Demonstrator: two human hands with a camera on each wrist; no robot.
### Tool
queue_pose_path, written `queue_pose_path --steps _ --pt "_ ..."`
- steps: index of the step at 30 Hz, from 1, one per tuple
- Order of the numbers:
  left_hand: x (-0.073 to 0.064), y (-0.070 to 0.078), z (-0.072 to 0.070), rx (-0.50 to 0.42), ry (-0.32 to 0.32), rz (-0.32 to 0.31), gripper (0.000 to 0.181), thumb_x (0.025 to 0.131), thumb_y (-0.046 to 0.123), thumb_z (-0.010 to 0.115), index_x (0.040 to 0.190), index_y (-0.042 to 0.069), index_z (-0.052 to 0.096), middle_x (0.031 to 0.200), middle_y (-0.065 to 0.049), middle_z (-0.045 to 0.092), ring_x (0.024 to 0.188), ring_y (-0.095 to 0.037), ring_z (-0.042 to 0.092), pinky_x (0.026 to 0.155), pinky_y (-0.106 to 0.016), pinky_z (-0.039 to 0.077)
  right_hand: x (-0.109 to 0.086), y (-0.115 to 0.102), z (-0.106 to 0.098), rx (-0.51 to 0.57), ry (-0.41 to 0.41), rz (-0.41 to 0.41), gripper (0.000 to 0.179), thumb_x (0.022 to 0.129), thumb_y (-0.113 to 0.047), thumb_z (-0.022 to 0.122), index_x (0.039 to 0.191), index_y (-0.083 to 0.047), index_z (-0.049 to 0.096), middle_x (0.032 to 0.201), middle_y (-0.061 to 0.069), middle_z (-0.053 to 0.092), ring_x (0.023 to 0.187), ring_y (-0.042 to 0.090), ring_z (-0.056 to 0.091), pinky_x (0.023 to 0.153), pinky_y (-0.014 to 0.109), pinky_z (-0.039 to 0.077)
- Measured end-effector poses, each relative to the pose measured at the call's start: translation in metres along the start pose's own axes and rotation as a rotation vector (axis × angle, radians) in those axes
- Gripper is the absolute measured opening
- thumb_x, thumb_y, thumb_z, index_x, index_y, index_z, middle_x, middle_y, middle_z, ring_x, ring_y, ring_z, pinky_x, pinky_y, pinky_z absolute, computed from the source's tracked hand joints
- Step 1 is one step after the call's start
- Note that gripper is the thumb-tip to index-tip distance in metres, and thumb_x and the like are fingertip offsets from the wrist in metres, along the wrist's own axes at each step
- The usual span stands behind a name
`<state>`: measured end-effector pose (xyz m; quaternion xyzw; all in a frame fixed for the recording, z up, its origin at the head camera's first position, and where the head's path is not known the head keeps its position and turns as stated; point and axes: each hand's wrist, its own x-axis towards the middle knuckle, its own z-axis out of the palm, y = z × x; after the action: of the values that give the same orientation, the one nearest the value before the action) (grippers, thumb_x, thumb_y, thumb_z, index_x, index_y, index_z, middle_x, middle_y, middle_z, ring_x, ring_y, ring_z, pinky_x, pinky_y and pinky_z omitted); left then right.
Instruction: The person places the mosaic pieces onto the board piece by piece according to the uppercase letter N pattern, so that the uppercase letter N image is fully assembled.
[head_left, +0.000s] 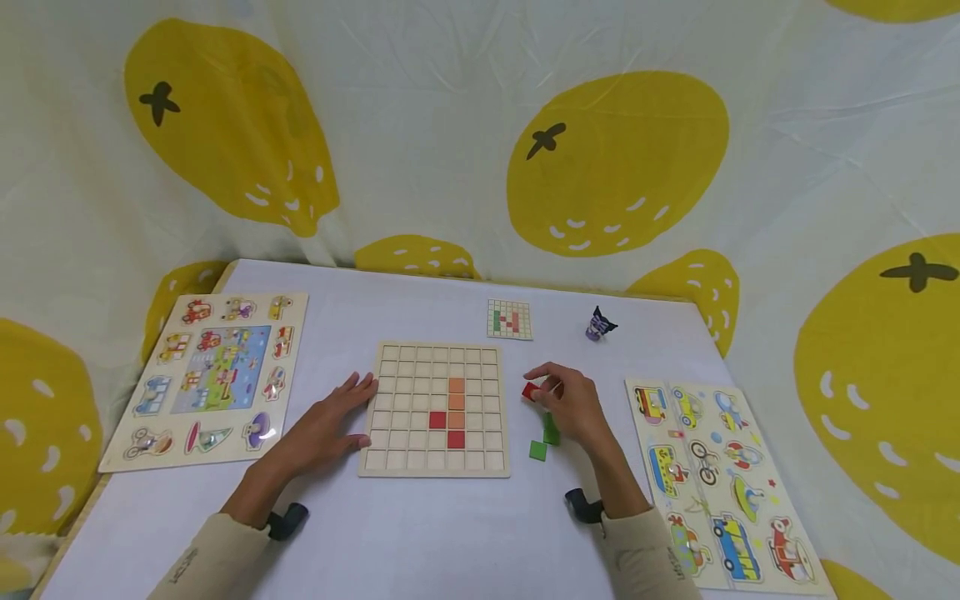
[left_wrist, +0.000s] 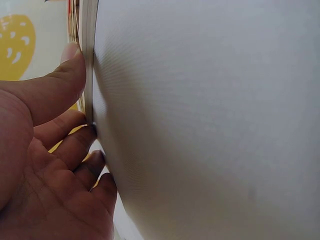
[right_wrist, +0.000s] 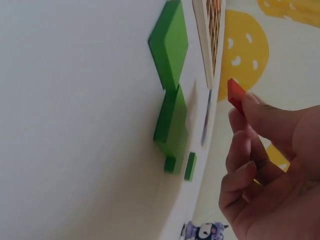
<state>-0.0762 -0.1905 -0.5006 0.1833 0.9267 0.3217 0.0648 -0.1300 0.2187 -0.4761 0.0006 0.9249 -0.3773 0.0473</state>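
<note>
A square wooden grid board (head_left: 399,458) lies in the middle of the table. It bears three orange tiles (head_left: 456,402) in a column, a red tile (head_left: 456,439) below them and another red tile (head_left: 437,420) to their left. My left hand (head_left: 318,433) rests at the board's left edge, thumb and fingertips touching it. Right of the board, my right hand (head_left: 573,404) pinches a red square tile (right_wrist: 235,94) between thumb and fingers, raised off the table. Several green tiles (right_wrist: 172,122) lie on the tabletop beneath and beside that hand; it partly hides them in the head view.
Behind the board lies a small pattern card (head_left: 495,331) with coloured squares. A purple and black figurine (head_left: 597,325) stands at the back right. Picture puzzle boards lie on both sides, one at left (head_left: 296,333) and one at right (head_left: 712,492). A lemon-print curtain (head_left: 420,125) hangs behind.
</note>
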Motion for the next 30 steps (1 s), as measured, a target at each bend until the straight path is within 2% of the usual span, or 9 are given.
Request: queue_pose_path --steps 5,11,17,24,30 --pt "0.000 0.000 0.000 0.002 -0.002 -0.008 0.092 0.085 0.015 0.088 0.164 0.006 0.040 0.173 -0.014 0.035 0.162 -0.046 0.025 0.122 -0.072 0.032 -0.001 -0.009 0.008 0.014 -0.031 -0.056 0.023 0.098 -0.012 0.077 0.117 -0.025 0.078 0.093 0.005 0.066 0.090 0.023 0.055 0.075 0.032 0.045" --pt "0.000 0.001 0.000 -0.003 -0.004 -0.012 0.092 0.086 0.015 0.087 0.164 0.006 0.040 0.173 -0.014 0.035 0.162 -0.046 0.025 0.122 -0.072 0.031 0.001 -0.020 0.017 0.019 -0.018 -0.031 0.021 0.094 -0.017 0.082 0.112 -0.026 0.075 0.087 0.001 0.067 0.083 0.021 0.054 0.071 0.030 0.044" --pt "0.000 0.001 0.000 -0.001 -0.003 -0.015 0.092 0.086 0.015 0.087 0.163 0.006 0.040 0.173 -0.015 0.035 0.162 -0.046 0.025 0.123 -0.071 0.031 0.002 -0.032 0.025 0.011 0.001 -0.063 0.023 0.092 -0.016 0.085 0.110 -0.025 0.075 0.084 -0.002 0.071 0.081 0.021 0.057 0.072 0.032 0.045" --pt "0.000 0.002 0.000 -0.004 -0.004 -0.018 0.092 0.086 0.016 0.087 0.164 0.006 0.040 0.173 -0.014 0.035 0.162 -0.045 0.025 0.124 -0.070 0.031 0.004 -0.043 0.037 0.027 -0.030 -0.092 0.023 0.093 -0.018 0.084 0.111 -0.025 0.071 0.087 -0.004 0.072 0.080 0.019 0.057 0.069 0.029 0.047" --pt "0.000 0.002 0.000 -0.012 -0.003 -0.021 0.092 0.085 0.015 0.088 0.164 0.006 0.040 0.173 -0.014 0.035 0.162 -0.045 0.025 0.124 -0.070 0.030 0.006 -0.051 0.047 0.055 -0.056 -0.149 0.022 0.091 -0.014 0.085 0.107 -0.023 0.073 0.085 -0.005 0.076 0.074 0.017 0.056 0.066 0.029 0.044"
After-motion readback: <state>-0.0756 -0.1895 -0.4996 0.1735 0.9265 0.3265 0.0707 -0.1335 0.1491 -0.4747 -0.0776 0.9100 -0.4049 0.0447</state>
